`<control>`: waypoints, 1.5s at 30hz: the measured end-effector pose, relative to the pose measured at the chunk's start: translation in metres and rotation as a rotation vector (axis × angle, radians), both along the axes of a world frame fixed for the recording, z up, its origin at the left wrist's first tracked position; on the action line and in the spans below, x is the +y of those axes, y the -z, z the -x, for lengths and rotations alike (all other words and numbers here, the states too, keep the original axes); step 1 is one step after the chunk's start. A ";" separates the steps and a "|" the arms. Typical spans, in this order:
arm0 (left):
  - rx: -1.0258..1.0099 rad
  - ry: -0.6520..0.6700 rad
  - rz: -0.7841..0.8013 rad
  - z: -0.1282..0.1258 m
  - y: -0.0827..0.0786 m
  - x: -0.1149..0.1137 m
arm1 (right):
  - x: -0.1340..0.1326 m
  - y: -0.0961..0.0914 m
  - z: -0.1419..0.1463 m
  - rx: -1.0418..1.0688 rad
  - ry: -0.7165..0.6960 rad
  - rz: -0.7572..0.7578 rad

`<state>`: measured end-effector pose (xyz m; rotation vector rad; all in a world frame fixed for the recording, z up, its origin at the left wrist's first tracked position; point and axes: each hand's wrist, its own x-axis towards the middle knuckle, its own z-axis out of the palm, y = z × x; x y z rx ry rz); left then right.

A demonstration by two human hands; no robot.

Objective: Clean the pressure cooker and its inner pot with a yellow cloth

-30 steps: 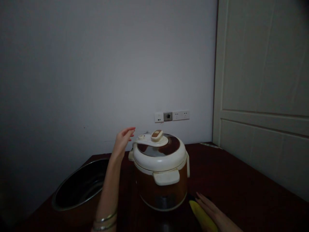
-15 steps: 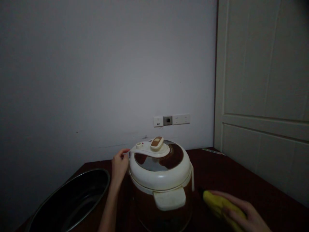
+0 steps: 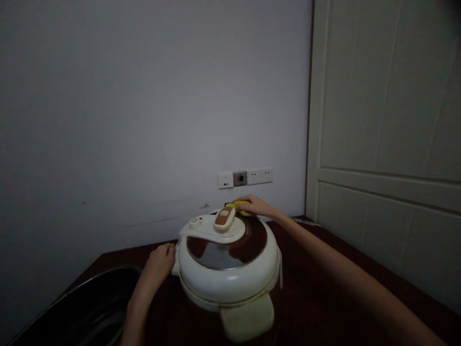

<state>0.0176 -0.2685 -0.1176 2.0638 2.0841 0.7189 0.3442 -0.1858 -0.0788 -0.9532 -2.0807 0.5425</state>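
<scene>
Cooker [image 3: 228, 276]: upright on table [image 3: 306, 269] | Your right hand [image 3: 256, 205]: gripping yellow cloth [image 3: 242, 208] at lid's [image 3: 248, 247] far side | Your left hand [image 3: 157, 264]: at side handle [image 3: 176, 265] (grip unclear) | Risk: uneven pressing could slide the cooker.

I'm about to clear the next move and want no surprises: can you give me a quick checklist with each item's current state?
1. Left hand at the cooker's side handle: ok; grip firmness, cannot tell.
2. Right hand holding the yellow item: ok, at the far side of the lid.
3. Lid down on the cooker: ok, no gap showing at the front; latch, cannot tell.
4. Power disconnected: cannot tell, no cord visible near the wall sockets.
5. Dark basin clear of the left forearm: cannot tell, they overlap in view.
6. Lighting: not ok, the cooker's lower body is lost in shadow.
</scene>
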 end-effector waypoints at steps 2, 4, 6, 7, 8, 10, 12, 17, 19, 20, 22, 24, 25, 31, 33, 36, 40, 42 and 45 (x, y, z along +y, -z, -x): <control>-0.030 0.033 0.029 -0.001 0.001 0.003 | 0.015 -0.002 0.013 -0.065 -0.127 0.035; -0.068 0.044 0.051 -0.001 0.004 0.007 | 0.020 0.000 0.021 -0.088 -0.202 0.023; -0.112 0.050 0.036 0.000 0.008 0.011 | 0.017 0.004 0.020 -0.072 -0.226 0.006; -0.131 0.052 0.024 0.001 0.010 0.013 | 0.014 0.007 0.016 -0.050 -0.212 -0.001; -0.146 0.057 0.014 0.002 0.012 0.014 | 0.009 0.011 0.011 -0.024 -0.186 -0.001; -0.158 0.069 0.006 0.003 0.014 0.017 | -0.005 0.019 -0.002 0.036 -0.100 0.007; -0.156 0.069 0.006 0.003 0.016 0.018 | -0.024 0.027 -0.015 0.099 0.001 0.013; -0.175 0.076 -0.003 0.002 0.013 0.017 | -0.082 0.055 -0.028 0.271 0.185 -0.004; -0.183 0.092 0.000 0.001 0.010 0.015 | -0.096 0.064 -0.028 0.349 0.238 0.001; -0.186 0.097 -0.003 0.001 0.009 0.014 | -0.099 0.066 -0.028 0.378 0.251 0.010; -0.190 0.105 -0.014 -0.001 0.007 0.012 | -0.092 0.064 -0.028 0.406 0.242 0.045; -0.199 0.105 -0.032 -0.002 0.005 0.011 | -0.074 0.055 -0.026 0.399 0.194 0.110; -0.204 0.107 -0.040 -0.002 0.004 0.011 | -0.062 0.050 -0.025 0.387 0.151 0.158; -0.216 0.128 -0.024 -0.001 0.005 0.013 | -0.012 0.033 -0.012 0.375 0.073 0.290; -0.228 0.129 -0.029 -0.001 0.006 0.013 | -0.014 0.037 -0.013 0.388 0.110 0.271; -0.239 0.109 -0.035 -0.002 0.005 0.012 | -0.034 0.046 -0.019 0.414 0.166 0.223; -0.233 0.081 -0.030 -0.005 0.004 0.009 | -0.083 0.063 -0.017 0.475 0.318 0.070; -0.237 0.084 -0.029 -0.006 0.004 0.008 | -0.115 0.073 -0.007 0.481 0.403 0.007; -0.244 0.102 -0.028 -0.005 0.004 0.008 | -0.164 0.085 0.018 0.378 0.458 -0.101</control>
